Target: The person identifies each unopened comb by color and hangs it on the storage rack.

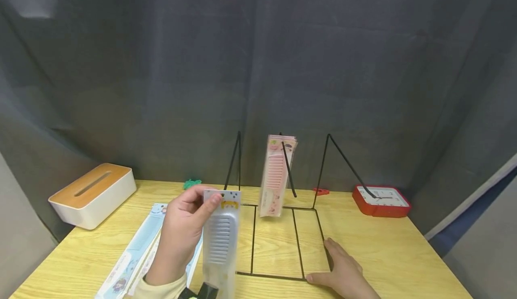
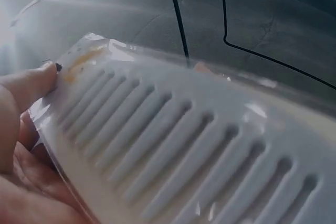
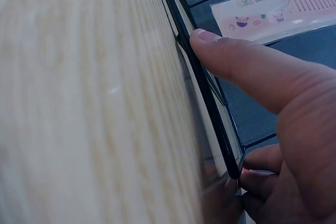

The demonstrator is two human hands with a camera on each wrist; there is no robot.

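- A white tissue box (image 1: 92, 194) with a wooden lid stands at the far left of the wooden table (image 1: 404, 254).
- Flat blue packs (image 1: 133, 252) lie on the table just left of the left hand, partly under it.
- The left hand (image 1: 179, 234) holds a white comb in a clear sleeve (image 1: 220, 240) upright above the near table edge; thumb and fingers are clamped on its upper left edge, as the left wrist view shows at close range (image 2: 173, 140).
- A black wire rack (image 1: 278, 240) sits mid-table, its base frame flat on the wood and its dividers rising at the back.
- A stack of pink comb packs (image 1: 276, 178) leans upright in the rack's middle slot.
- The right hand (image 1: 343, 272) rests on the rack's near right corner, fingers straight and close together, thumb pressed to the wire.
- A red clock (image 1: 381, 200) lies at the far right.
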